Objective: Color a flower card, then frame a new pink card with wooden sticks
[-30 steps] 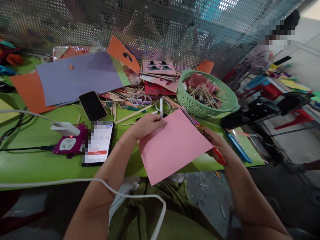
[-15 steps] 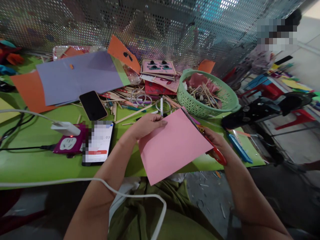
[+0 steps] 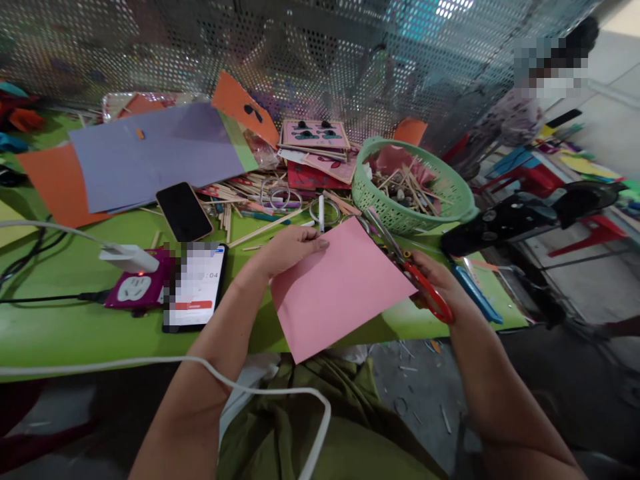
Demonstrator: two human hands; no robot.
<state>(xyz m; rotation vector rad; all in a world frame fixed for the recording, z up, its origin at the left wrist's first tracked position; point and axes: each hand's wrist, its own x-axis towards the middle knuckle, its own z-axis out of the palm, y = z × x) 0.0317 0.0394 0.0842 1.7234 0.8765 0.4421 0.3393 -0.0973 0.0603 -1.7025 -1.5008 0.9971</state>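
Note:
A sheet of pink paper [image 3: 340,290] is pinched at its upper left edge by my left hand [image 3: 295,250], thumb on top and fingers underneath. My right hand [image 3: 433,280] is closed around the red-handled scissors [image 3: 425,287], whose metal blades lie along the paper's right edge and point up and away. Part of the right fingers is hidden behind the handles and the paper's corner. Beyond the paper lie metal rings [image 3: 325,210] and a white marker [image 3: 321,208].
A green basket [image 3: 367,190] of sticks and stones stands behind my right hand. At left are a lit phone [image 3: 207,287], a dark phone [image 3: 184,212] and a purple power socket [image 3: 135,287]. A white cable [image 3: 260,389] crosses my lap. A person [image 3: 520,113] is at far right.
The scissors have come out along the paper's right edge, so their blades now show more fully above it. The paper has shifted slightly left, with my left hand still holding it.

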